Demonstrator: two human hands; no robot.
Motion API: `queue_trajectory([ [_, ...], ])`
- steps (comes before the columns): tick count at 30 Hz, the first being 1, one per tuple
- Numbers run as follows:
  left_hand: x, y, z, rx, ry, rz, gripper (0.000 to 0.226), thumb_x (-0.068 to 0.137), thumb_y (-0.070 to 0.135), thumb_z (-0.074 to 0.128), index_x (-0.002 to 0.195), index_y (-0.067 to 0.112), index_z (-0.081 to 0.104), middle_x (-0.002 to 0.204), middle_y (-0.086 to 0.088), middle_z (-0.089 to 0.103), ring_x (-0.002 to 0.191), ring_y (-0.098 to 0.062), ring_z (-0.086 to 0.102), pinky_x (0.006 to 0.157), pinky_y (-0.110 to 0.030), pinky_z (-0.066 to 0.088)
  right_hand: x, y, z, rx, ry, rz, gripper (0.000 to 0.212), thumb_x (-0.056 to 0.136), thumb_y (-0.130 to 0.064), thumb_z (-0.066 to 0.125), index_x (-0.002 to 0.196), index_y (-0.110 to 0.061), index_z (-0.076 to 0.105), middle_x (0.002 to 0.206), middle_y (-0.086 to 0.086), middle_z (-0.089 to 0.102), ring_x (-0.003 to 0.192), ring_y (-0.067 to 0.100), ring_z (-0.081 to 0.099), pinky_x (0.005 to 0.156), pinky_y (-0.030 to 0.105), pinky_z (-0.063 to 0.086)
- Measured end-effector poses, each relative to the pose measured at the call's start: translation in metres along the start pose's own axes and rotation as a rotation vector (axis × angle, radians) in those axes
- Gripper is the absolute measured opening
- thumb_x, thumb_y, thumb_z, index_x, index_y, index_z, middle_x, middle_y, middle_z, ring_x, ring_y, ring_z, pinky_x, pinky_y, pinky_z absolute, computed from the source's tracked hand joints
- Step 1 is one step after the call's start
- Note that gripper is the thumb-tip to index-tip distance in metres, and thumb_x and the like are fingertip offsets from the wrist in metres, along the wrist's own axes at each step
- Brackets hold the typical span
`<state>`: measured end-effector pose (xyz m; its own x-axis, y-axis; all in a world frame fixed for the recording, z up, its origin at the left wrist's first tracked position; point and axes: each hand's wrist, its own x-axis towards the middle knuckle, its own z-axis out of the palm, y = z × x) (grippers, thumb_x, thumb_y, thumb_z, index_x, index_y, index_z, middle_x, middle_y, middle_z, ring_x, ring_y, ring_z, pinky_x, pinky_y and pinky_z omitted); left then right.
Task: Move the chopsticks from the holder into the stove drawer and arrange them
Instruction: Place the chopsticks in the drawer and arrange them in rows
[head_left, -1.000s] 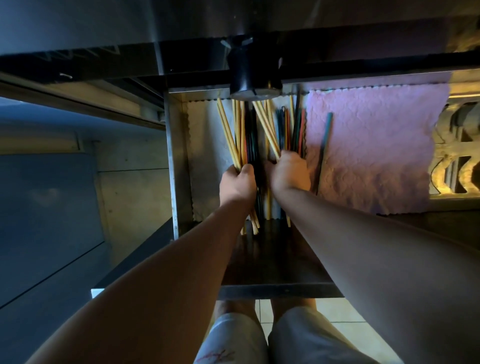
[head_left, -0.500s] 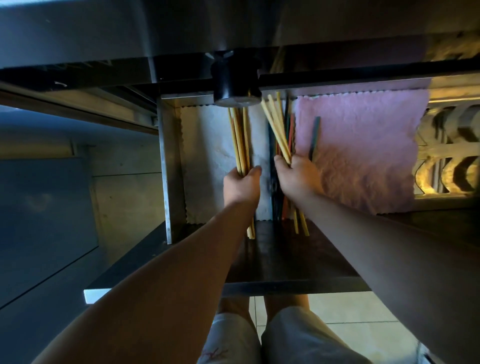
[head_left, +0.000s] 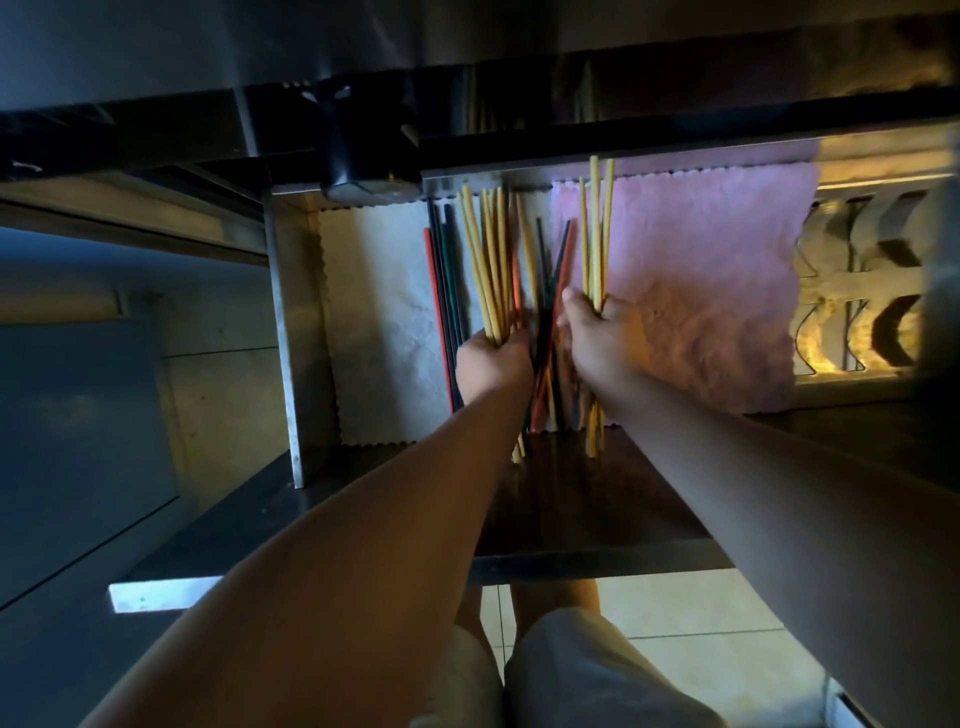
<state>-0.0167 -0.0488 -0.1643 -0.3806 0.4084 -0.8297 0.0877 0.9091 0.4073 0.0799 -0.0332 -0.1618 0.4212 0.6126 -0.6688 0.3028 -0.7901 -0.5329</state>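
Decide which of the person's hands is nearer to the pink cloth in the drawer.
Right. The right hand holds yellow chopsticks directly over the pink cloth's left edge. The left hand grips another yellow bundle further left, over the white liner.

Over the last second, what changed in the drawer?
The right hand pulled a few pale yellow chopsticks rightward over the pink cloth. The left hand keeps its grip on the larger yellow bundle. Red and dark chopsticks now lie exposed at left. The drawer stayed open.
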Motion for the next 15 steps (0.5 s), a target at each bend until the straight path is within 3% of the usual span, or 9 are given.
queue_trajectory([
  [5,0.006,0.0,-0.005,0.064,0.084,0.007,0.015,0.089,0.031,0.067,0.083,0.018,0.062,0.066,0.005,0.059,0.062,-0.016,0.058,0.057,-0.023,0.042,0.0,0.001,0.003,0.038,-0.052,0.033,0.03,0.094,-0.034,0.057,0.072,-0.016,0.065,0.052,-0.005,0.051,0.041,0.01,0.048,0.039,0.017,0.034],
  [7,0.008,0.002,-0.002,0.1,0.111,0.003,0.02,0.087,0.035,0.069,0.082,0.017,0.062,0.07,0.001,0.062,0.067,-0.021,0.063,0.063,-0.027,0.05,0.001,0.002,0.003,0.041,-0.046,0.05,0.026,0.093,-0.031,0.058,0.073,-0.017,0.067,0.054,-0.007,0.052,0.04,0.004,0.047,0.034,0.013,0.031],
  [9,0.009,0.004,0.004,0.147,0.131,-0.009,0.022,0.083,0.034,0.07,0.088,0.013,0.066,0.08,-0.005,0.066,0.076,-0.027,0.066,0.069,-0.032,0.054,0.003,0.004,0.003,0.039,-0.036,0.049,0.025,0.093,-0.03,0.059,0.072,-0.018,0.067,0.058,-0.009,0.055,0.047,0.004,0.049,0.033,0.01,0.03],
  [15,0.009,0.006,0.01,0.208,0.104,-0.018,0.023,0.083,0.031,0.069,0.091,0.01,0.069,0.078,-0.006,0.066,0.071,-0.026,0.065,0.059,-0.028,0.049,0.005,0.008,0.007,0.032,-0.058,0.036,0.019,0.091,-0.027,0.06,0.083,-0.014,0.071,0.062,-0.007,0.056,0.052,0.002,0.049,0.04,0.011,0.035],
])
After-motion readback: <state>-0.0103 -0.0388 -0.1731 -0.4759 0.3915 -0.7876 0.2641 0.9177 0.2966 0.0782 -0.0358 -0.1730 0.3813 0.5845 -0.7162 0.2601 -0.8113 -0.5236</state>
